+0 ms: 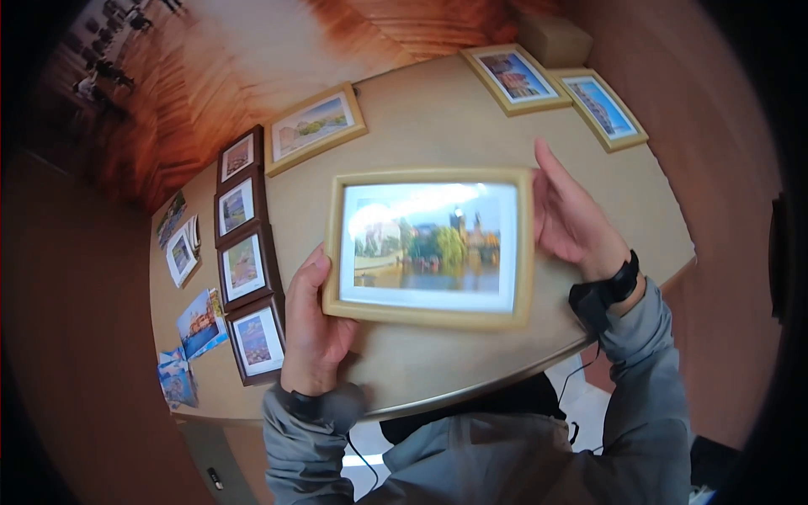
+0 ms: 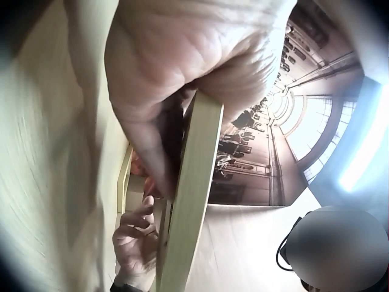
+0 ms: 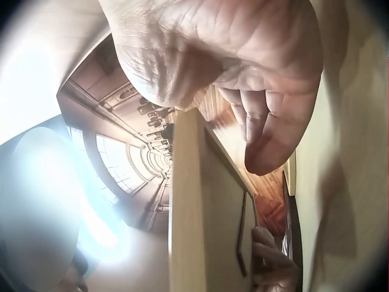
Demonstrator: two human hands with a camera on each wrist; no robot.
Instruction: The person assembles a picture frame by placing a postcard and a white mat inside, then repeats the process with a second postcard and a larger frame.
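A light-wood picture frame (image 1: 429, 252) with a riverside town photo is held up over the table, its front toward the head camera. My left hand (image 1: 311, 337) grips its left side, thumb on the front edge and fingers behind, as the left wrist view shows along the wooden edge (image 2: 197, 176). At the right side of the frame is my right hand (image 1: 576, 215), thumb raised and fingers extended, its palm beside the edge. In the right wrist view, the frame's back (image 3: 222, 207) shows, with the left fingers (image 3: 270, 258) behind it.
Several dark-brown frames (image 1: 242, 265) line the table's left side, with loose photo prints (image 1: 200, 324) beyond them. Another light-wood frame (image 1: 316, 126) lies at the back left. Two more, a near one (image 1: 602, 109) and a far one (image 1: 515, 77), lie by a box (image 1: 554, 40).
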